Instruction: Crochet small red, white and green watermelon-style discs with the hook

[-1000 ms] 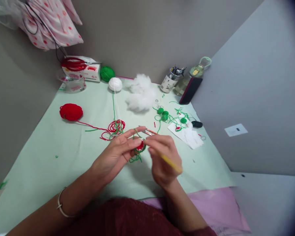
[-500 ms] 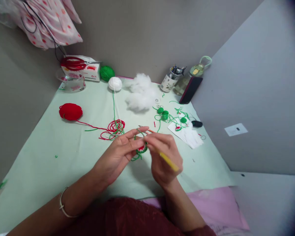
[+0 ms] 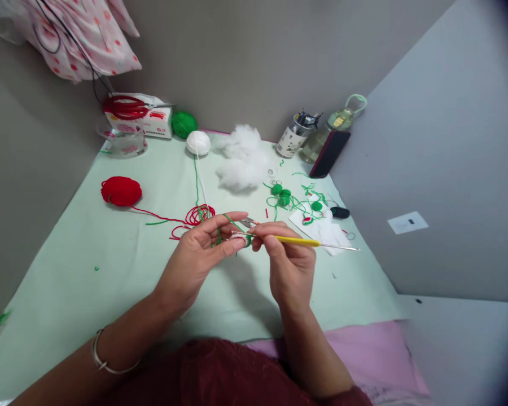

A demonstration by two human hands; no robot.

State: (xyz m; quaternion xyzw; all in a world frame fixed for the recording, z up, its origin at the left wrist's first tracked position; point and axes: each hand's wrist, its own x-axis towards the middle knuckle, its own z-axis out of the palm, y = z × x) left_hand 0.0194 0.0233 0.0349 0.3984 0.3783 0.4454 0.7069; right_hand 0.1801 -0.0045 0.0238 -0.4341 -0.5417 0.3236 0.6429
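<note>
My left hand (image 3: 203,248) is closed on a small crochet piece (image 3: 242,239), worked in white and green, pinched between thumb and fingers. A strand of green yarn (image 3: 232,222) runs over its raised index finger. In my right hand (image 3: 292,265) lies a yellow-handled crochet hook (image 3: 298,241), gripped like a pencil. Its metal tip reaches left to the piece, and its other metal end points right. Fingers hide much of the piece. Just behind the hands, a pair of metal blades or a tool (image 3: 249,222) shows in part on the table.
A red yarn ball (image 3: 121,192) sits left, its strand leading to a tangle (image 3: 200,215). White stuffing (image 3: 242,160), a white yarn ball (image 3: 198,144) and a green one (image 3: 184,124) stand behind. Small green crochet balls (image 3: 284,197), paper (image 3: 322,234), a pen cup (image 3: 294,135) and bottle (image 3: 330,135) are right.
My right hand has turned, swinging the hook from slanting down toward me to nearly level. The crochet piece has tilted, so its red middle no longer shows.
</note>
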